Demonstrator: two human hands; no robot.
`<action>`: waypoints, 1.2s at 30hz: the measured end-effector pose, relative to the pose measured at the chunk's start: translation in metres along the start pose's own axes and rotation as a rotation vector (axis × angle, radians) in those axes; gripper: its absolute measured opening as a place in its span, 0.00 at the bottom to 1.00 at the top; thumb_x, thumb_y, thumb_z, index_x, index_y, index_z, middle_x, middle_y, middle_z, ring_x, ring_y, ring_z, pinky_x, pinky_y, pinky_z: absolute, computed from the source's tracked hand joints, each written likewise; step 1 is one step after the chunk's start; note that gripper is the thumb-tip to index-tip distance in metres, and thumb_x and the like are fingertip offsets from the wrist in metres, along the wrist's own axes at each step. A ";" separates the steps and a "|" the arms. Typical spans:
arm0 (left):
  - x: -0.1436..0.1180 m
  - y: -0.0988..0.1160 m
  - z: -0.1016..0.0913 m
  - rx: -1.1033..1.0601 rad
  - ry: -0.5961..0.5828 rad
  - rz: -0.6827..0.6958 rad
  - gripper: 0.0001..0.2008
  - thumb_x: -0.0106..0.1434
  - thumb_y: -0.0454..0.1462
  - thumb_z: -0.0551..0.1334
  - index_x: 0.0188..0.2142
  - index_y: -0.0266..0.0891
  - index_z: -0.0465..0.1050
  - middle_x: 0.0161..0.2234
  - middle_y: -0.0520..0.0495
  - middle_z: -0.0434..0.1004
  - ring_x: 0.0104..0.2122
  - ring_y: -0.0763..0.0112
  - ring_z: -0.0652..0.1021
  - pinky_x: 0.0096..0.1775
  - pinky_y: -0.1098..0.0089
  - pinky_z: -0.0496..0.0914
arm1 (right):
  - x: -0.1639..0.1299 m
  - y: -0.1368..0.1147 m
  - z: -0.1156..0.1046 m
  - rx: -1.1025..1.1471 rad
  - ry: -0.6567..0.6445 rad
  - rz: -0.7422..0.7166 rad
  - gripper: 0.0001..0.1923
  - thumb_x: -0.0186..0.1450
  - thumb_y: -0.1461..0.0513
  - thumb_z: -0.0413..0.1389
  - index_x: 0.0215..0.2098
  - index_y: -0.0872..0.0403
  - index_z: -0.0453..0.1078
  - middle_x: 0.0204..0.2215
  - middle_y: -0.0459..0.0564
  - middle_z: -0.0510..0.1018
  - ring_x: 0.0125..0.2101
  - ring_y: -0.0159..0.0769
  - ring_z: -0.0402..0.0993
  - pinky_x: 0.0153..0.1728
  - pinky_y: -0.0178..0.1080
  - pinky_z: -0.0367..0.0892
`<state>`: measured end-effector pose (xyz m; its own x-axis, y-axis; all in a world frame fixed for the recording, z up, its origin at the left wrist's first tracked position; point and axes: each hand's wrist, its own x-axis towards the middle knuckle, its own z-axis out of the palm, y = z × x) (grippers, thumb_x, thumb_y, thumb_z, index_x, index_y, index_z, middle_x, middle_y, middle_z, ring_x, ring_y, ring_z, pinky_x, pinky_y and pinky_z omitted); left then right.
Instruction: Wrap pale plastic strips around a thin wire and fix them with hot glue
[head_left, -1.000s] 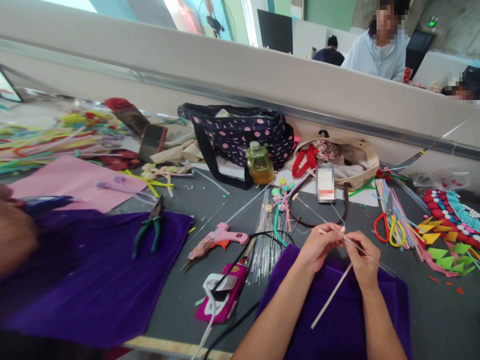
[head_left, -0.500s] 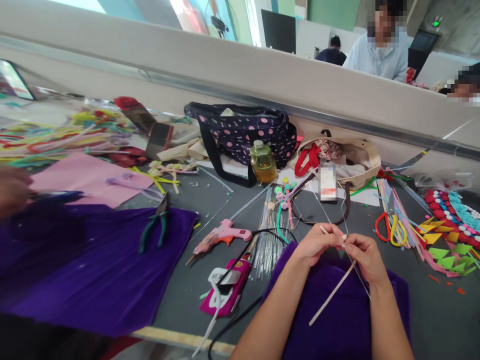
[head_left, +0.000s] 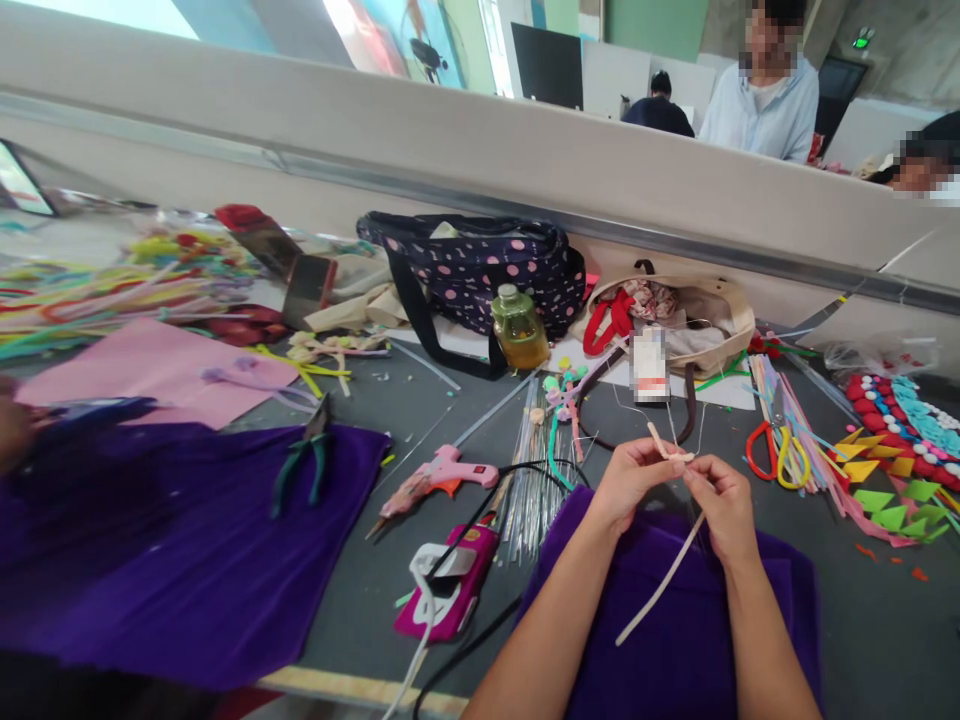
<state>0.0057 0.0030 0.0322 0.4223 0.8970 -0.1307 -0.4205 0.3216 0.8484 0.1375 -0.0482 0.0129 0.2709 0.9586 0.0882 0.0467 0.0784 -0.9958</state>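
Observation:
My left hand (head_left: 632,482) and my right hand (head_left: 722,500) meet over a folded purple cloth (head_left: 645,630). Their fingertips pinch a cream pipe cleaner (head_left: 661,592) between them. One end of it sticks up above my left fingers, bent over; the long end slants down toward the lower left. Thin pale wires (head_left: 700,432) rise from between my fingertips. Exactly how wire and pipe cleaner cross is hidden by the fingers. Just beyond my hands lies a bag's dark strap (head_left: 689,405).
Left of my hands lie a pink glue gun (head_left: 442,472), a magenta device with cords (head_left: 450,585), and clear wires (head_left: 529,500). Scissors (head_left: 793,460) and pipe cleaners are at right. Pliers (head_left: 304,460) rest on purple cloth. A co-worker's blurred hand (head_left: 11,430) is far left.
The short upper end of the pipe cleaner now bends over above my fingertips and shows more. My hands stay together. The view has shifted slightly.

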 end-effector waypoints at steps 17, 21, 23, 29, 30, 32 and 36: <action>0.001 -0.010 0.005 0.278 0.267 0.273 0.05 0.48 0.35 0.68 0.26 0.36 0.78 0.25 0.48 0.78 0.24 0.71 0.73 0.30 0.72 0.66 | -0.009 -0.001 0.012 -0.455 0.155 -0.349 0.07 0.63 0.60 0.55 0.33 0.52 0.74 0.26 0.48 0.75 0.26 0.32 0.69 0.29 0.34 0.63; 0.003 -0.013 0.003 0.294 0.230 0.310 0.06 0.50 0.36 0.68 0.29 0.37 0.77 0.29 0.47 0.79 0.29 0.68 0.76 0.35 0.71 0.68 | -0.008 -0.001 0.011 -0.261 0.156 -0.156 0.09 0.61 0.56 0.57 0.32 0.53 0.75 0.24 0.46 0.76 0.23 0.31 0.69 0.25 0.33 0.63; 0.003 -0.015 0.003 0.275 0.176 0.298 0.09 0.51 0.37 0.68 0.33 0.38 0.77 0.30 0.47 0.78 0.30 0.69 0.76 0.36 0.71 0.69 | -0.007 0.000 0.012 -0.095 0.159 -0.021 0.11 0.60 0.54 0.59 0.33 0.54 0.75 0.21 0.44 0.74 0.18 0.28 0.65 0.19 0.31 0.60; 0.003 -0.011 0.004 0.153 0.086 0.225 0.14 0.51 0.38 0.69 0.38 0.37 0.77 0.28 0.49 0.76 0.28 0.72 0.74 0.33 0.73 0.68 | -0.003 -0.003 0.004 0.256 0.026 0.142 0.13 0.58 0.54 0.62 0.34 0.56 0.75 0.21 0.45 0.75 0.15 0.24 0.63 0.14 0.28 0.57; 0.003 -0.010 0.003 0.120 0.087 0.210 0.14 0.51 0.39 0.70 0.38 0.37 0.77 0.28 0.49 0.76 0.28 0.72 0.75 0.33 0.72 0.68 | -0.002 -0.004 0.000 0.271 -0.027 0.163 0.13 0.59 0.54 0.62 0.34 0.56 0.76 0.21 0.45 0.75 0.15 0.24 0.63 0.14 0.28 0.57; 0.003 -0.007 0.003 0.060 0.088 0.185 0.15 0.50 0.40 0.71 0.36 0.36 0.78 0.28 0.49 0.76 0.27 0.72 0.75 0.33 0.72 0.69 | -0.002 -0.006 -0.011 0.286 -0.098 0.208 0.13 0.59 0.54 0.61 0.34 0.56 0.76 0.20 0.46 0.75 0.14 0.25 0.64 0.15 0.28 0.58; 0.004 -0.004 0.000 -0.050 0.036 0.107 0.18 0.48 0.40 0.72 0.37 0.33 0.77 0.25 0.49 0.74 0.23 0.74 0.74 0.29 0.74 0.68 | -0.002 -0.007 -0.028 0.337 -0.129 0.207 0.13 0.58 0.53 0.62 0.31 0.55 0.76 0.21 0.49 0.78 0.15 0.28 0.68 0.16 0.30 0.62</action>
<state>0.0095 0.0049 0.0281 0.3445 0.9369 -0.0597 -0.5019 0.2375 0.8317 0.1640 -0.0586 0.0202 0.1179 0.9883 -0.0967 -0.3194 -0.0544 -0.9460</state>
